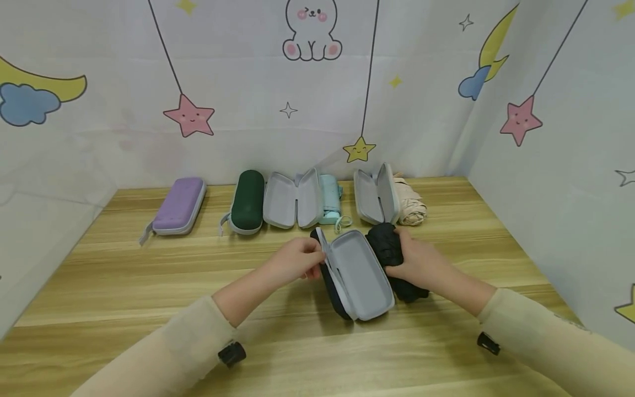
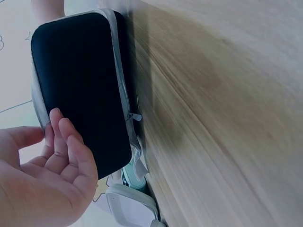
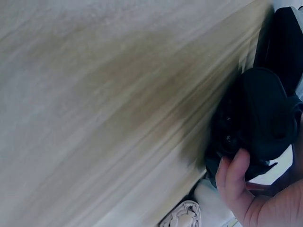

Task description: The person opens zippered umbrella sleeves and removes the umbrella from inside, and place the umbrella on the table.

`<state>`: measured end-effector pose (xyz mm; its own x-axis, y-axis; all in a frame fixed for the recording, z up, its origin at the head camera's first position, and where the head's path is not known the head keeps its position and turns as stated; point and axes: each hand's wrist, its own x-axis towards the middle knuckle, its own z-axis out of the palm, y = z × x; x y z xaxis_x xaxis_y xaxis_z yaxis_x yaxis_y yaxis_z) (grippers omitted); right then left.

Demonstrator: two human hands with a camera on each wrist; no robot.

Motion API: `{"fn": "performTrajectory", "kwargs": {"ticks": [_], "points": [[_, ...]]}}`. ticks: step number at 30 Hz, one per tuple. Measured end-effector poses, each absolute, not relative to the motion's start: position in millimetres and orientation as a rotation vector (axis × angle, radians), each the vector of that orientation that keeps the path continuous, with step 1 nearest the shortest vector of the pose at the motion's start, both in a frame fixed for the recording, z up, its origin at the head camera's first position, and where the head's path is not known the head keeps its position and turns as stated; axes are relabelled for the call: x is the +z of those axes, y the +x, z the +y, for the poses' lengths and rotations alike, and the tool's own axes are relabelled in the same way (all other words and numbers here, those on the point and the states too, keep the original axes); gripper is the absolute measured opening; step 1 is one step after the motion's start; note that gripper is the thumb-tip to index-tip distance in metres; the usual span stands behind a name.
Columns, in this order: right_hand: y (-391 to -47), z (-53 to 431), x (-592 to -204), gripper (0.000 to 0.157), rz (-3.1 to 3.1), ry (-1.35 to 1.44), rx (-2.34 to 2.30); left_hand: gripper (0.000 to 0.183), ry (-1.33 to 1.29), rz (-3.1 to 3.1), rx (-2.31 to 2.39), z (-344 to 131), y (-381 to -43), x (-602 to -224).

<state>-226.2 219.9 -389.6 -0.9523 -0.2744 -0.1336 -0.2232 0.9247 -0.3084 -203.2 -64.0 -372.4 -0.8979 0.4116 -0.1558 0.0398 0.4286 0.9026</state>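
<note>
In the head view, an open black zip case (image 1: 361, 275) with a grey lining stands on the table, its lid raised on the left. My left hand (image 1: 300, 259) pinches the lid's rim between thumb and fingers. The left wrist view shows the black outside of the case (image 2: 80, 80) and its zip pull (image 2: 135, 116). Against the case's right side lies a black bundle that looks like a folded umbrella (image 1: 385, 246). My right hand (image 1: 419, 263) grips this bundle from the right; its underside is hidden.
Along the back of the wooden table (image 1: 163, 298) are a closed purple case (image 1: 179, 205), a closed dark green case (image 1: 249, 199) and two open grey-lined cases (image 1: 281, 199). A teal folded umbrella (image 1: 329, 196) and a beige folded bundle (image 1: 410, 203) lie beside them.
</note>
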Motion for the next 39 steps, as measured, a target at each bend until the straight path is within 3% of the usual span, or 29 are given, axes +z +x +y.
{"fn": "performTrajectory", "kwargs": {"ticks": [8, 20, 27, 39], "points": [[-216, 228, -376, 0.08, 2.971, -0.457, -0.32, 0.02, 0.369, 2.339, 1.47, -60, -204, -370], [-175, 228, -371, 0.058, 2.785, -0.926, -0.168, 0.02, 0.399, 2.343, 1.486, -55, -204, -370], [-171, 221, -384, 0.036, 2.95, -0.918, -0.133, 0.02, 0.444, 2.327, 1.474, -53, -204, -371], [-168, 217, -394, 0.03, 3.07, -0.871, -0.112, 0.027, 0.444, 2.323, 1.52, -61, -198, -370]]}}
